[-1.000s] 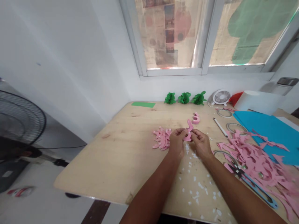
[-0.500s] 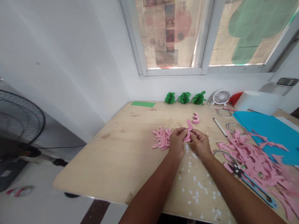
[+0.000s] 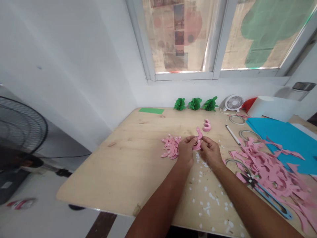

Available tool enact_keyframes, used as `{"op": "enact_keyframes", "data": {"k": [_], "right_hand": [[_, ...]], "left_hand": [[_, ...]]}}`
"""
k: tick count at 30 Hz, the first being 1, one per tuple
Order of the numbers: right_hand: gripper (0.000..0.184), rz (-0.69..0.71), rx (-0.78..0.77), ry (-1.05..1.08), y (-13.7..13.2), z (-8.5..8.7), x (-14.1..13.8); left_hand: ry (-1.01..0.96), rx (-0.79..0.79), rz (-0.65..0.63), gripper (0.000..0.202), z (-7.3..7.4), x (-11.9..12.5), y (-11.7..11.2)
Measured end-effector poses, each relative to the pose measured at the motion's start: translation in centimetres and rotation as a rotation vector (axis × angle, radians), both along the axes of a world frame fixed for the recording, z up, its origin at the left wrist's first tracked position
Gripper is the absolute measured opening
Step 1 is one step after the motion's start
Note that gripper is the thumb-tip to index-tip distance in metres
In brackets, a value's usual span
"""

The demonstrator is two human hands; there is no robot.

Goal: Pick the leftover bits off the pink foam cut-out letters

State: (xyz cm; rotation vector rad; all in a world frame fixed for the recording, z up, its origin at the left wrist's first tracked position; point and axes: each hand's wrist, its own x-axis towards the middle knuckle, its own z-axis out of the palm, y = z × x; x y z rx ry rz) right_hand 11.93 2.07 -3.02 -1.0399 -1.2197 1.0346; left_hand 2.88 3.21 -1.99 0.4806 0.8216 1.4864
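Note:
Between my two hands is a curved pink paper cutout (image 3: 199, 133), its upper tip sticking up past the fingers. My left hand (image 3: 187, 149) pinches it from the left side. With fingertips closed at its right edge, my right hand (image 3: 211, 151) grips the same cutout. Just left of my left hand lies a pile of curved pink cutouts (image 3: 170, 147) with pale tips. Beyond the hands, a small stack of pink curved pieces (image 3: 207, 125) rests on the table. Small white paper bits (image 3: 206, 206) are scattered beneath my forearms.
Pink paper scraps (image 3: 272, 168) and scissors (image 3: 271, 198) lie to the right, beside a blue sheet (image 3: 279, 132), a marker (image 3: 232, 135) and tape rings (image 3: 249, 135). Green paper shapes (image 3: 195, 103) and a small white fan (image 3: 233, 102) line the wall. A green strip (image 3: 151, 110) lies back left.
Both hands keep hold of the pink cutout at nearly the same spot. The whole view has shifted very slightly; nothing was let go.

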Motion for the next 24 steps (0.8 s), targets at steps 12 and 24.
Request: {"op": "enact_keyframes", "data": {"k": [12,24], "right_hand": [[0.036,-0.11,0.028,-0.215,-0.18,-0.49,0.14],[0.032,-0.117,0.054,-0.225,-0.39,-0.38,-0.02]], "left_hand": [[-0.064,0.013,-0.052,0.019,-0.17,-0.15,-0.16],[-0.078,0.025,-0.07,0.015,0.03,-0.27,-0.31]]}}
